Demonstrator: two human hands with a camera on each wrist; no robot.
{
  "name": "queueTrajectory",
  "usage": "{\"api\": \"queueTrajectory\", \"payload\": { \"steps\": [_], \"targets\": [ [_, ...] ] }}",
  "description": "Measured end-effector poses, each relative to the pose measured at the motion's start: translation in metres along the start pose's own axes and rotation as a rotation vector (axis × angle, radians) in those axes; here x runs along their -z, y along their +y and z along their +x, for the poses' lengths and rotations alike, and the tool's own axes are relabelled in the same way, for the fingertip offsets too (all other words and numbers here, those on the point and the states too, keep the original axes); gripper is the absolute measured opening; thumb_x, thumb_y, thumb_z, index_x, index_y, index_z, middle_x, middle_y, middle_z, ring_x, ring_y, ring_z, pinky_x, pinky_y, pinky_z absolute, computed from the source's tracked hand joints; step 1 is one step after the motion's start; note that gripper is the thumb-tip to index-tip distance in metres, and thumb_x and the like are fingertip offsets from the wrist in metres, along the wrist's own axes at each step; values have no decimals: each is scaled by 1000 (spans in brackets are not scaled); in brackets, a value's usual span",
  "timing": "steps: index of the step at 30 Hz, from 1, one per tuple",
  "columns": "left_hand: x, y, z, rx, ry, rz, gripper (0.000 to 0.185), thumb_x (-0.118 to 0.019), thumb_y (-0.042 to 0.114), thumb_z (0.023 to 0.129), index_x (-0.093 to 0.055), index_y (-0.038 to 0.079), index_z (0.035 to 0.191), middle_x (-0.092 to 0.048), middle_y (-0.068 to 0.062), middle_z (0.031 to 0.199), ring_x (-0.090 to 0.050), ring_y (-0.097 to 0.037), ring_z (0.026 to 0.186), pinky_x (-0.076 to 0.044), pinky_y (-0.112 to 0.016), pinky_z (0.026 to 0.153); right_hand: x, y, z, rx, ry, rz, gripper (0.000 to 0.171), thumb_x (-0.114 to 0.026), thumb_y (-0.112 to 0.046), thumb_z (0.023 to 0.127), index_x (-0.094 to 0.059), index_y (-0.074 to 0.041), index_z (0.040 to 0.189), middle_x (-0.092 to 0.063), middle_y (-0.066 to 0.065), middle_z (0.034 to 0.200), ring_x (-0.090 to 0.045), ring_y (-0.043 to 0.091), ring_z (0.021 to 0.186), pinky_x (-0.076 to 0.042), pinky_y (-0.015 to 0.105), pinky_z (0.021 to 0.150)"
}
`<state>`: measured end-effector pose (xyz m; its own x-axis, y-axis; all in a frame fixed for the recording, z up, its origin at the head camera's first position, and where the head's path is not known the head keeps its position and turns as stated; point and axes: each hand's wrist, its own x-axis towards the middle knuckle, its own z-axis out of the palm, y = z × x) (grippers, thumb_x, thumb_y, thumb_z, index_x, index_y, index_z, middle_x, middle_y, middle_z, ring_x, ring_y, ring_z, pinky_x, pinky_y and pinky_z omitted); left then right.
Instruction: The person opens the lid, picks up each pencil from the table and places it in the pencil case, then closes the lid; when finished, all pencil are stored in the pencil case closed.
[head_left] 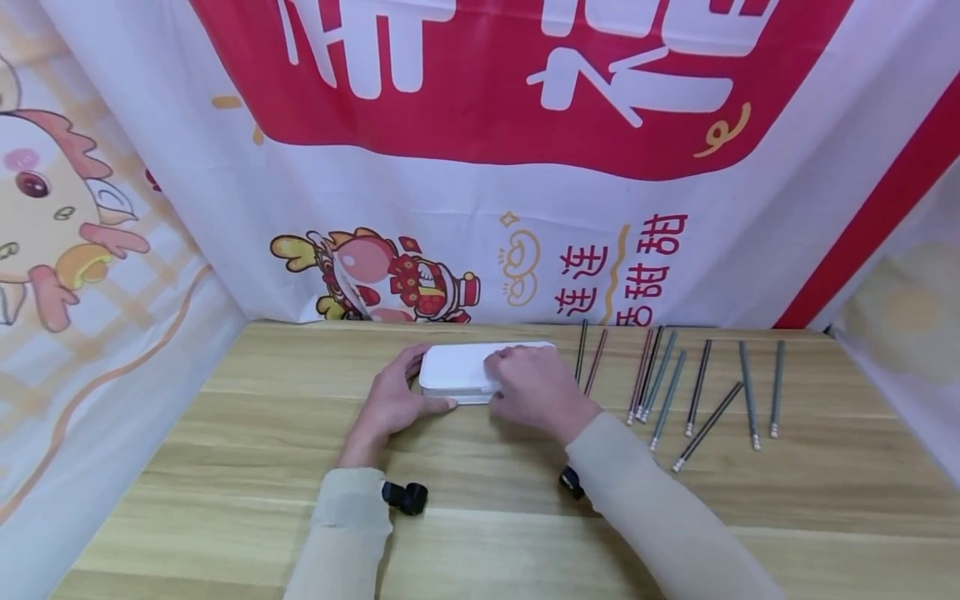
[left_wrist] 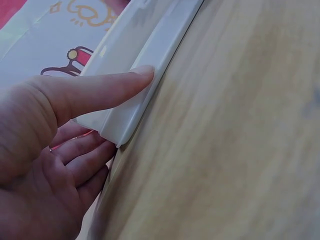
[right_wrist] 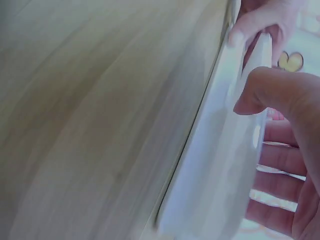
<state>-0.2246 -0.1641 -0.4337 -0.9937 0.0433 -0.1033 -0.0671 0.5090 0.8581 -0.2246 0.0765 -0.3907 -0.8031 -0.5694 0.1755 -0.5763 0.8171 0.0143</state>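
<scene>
A white lidded box (head_left: 453,367) lies lengthwise on the wooden table toward the back edge. My left hand (head_left: 392,398) holds its left end. In the left wrist view that thumb presses the front wall of the base (left_wrist: 145,95), while the fingers reach behind the end. My right hand (head_left: 536,387) is over the right part of the lid, fingers bent on top. The right wrist view shows its thumb (right_wrist: 255,92) against the lid's front edge, with a narrow gap between lid and base near the left end. The inside of the box is hidden.
Several pencils with white eraser ends, among them a grey-blue pencil (head_left: 777,387) and a dark pencil (head_left: 707,427), lie spread right of the box. A printed cloth (head_left: 465,192) hangs along the table's back edge, with more cloth at both sides.
</scene>
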Motion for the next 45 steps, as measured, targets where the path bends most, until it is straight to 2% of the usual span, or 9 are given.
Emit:
{"api": "queueTrajectory", "payload": {
  "steps": [4,7,10,14,20,24,30,37,45],
  "targets": [
    [-1,-1,0,11,2,1,99,-96,11,80,-42,13,164,-48,-15,168,-41,-36,159,-30,-54,134,-2,24,-15,-90,38,88,30,-81,-24,85,-78,-12,112,-80,4,105,-71,21,90,-60,33,69],
    [-1,-1,0,-3,5,13,101,-97,13,80,-41,12,164,-48,-16,167,-41,-36,159,-30,-54,134,-3,43,-27,-186,30,191,37,-82,-24,88,-77,-11,122,-80,6,111,-72,22,93,-64,39,80],
    [-1,0,0,-23,8,26,102,-97,12,79,-41,10,164,-48,-17,167,-40,-36,160,-32,-51,134,-3,57,-35,-269,16,333,50,-82,-25,90,-73,-9,136,-78,11,129,-73,25,105,-64,46,96],
    [-1,-1,0,-38,-2,32,103,-97,12,78,-40,9,164,-45,-17,168,-37,-37,161,-33,-49,133,-4,67,-41,-339,18,499,52,-80,-27,94,-70,-12,142,-71,11,145,-73,25,110,-62,48,100],
    [-2,-5,0,-26,-19,0,104,-97,17,80,-39,13,166,-46,-14,170,-36,-36,162,-31,-51,134,-7,73,-39,-391,48,681,50,-80,-33,97,-71,-12,142,-75,10,139,-77,27,113,-66,43,93],
    [-3,-6,0,-11,-19,2,104,-97,21,80,-39,14,167,-46,-14,170,-37,-34,162,-32,-50,133,-6,77,-37,-415,78,730,51,-80,-40,97,-73,-12,139,-79,9,130,-76,26,112,-66,41,88],
    [-1,-4,0,18,-26,34,108,-97,23,80,-35,9,168,-40,-15,173,-36,-34,162,-30,-49,134,-3,81,-31,-476,94,789,51,-79,-47,97,-76,-12,134,-80,7,121,-74,25,112,-64,44,93],
    [-1,-2,-1,7,-27,61,100,-97,25,81,-44,12,165,-42,-13,172,-35,-34,163,-29,-52,134,4,85,-23,-547,80,828,57,-73,-55,99,-75,-10,134,-77,13,129,-71,32,120,-60,50,103],
    [-1,-2,-1,8,-9,70,92,-97,27,81,-51,18,161,-44,-9,172,-30,-35,165,-26,-57,135,8,85,-10,-684,49,870,57,-58,-56,107,-71,-11,141,-76,13,128,-69,29,116,-58,45,99]
  ]
}}
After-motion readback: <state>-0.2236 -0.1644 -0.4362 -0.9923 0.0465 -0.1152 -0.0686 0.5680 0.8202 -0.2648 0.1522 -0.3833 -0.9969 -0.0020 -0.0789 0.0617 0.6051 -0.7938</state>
